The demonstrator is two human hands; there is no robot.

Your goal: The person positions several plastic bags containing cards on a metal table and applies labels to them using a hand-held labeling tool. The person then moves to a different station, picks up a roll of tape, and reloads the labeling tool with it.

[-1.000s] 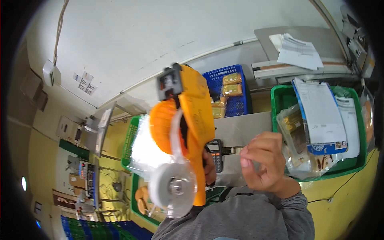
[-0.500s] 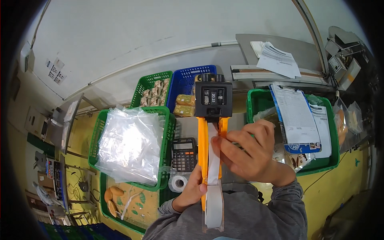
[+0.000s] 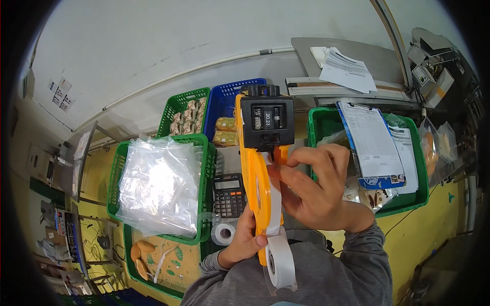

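My left hand (image 3: 243,246) is closed round the lower part of a yellow label gun (image 3: 259,186), thumb on its side. The gun stands upright before my body, its black head (image 3: 268,122) at the top. A white roll of labels (image 3: 283,262) hangs at its lower end, and from it a white label strip (image 3: 274,206) runs up along the open frame. My right hand (image 3: 324,191) reaches in from the right, thumb and index finger pinched on the strip just below the black head. The exact fingertip contact is partly hidden.
A calculator (image 3: 228,196) and a small white roll (image 3: 223,233) lie left of the gun. Clear plastic bags (image 3: 161,183) fill a green basket (image 3: 205,199). Behind stand a blue basket (image 3: 219,99) and packets (image 3: 189,117). A clipboard (image 3: 371,145) rests across a green crate (image 3: 423,176) at right.
The label gun has shifted slightly left in view and turned, so more of its yellow side and the roll's side shows. My right fingers have moved up the strip, closer to the black head.
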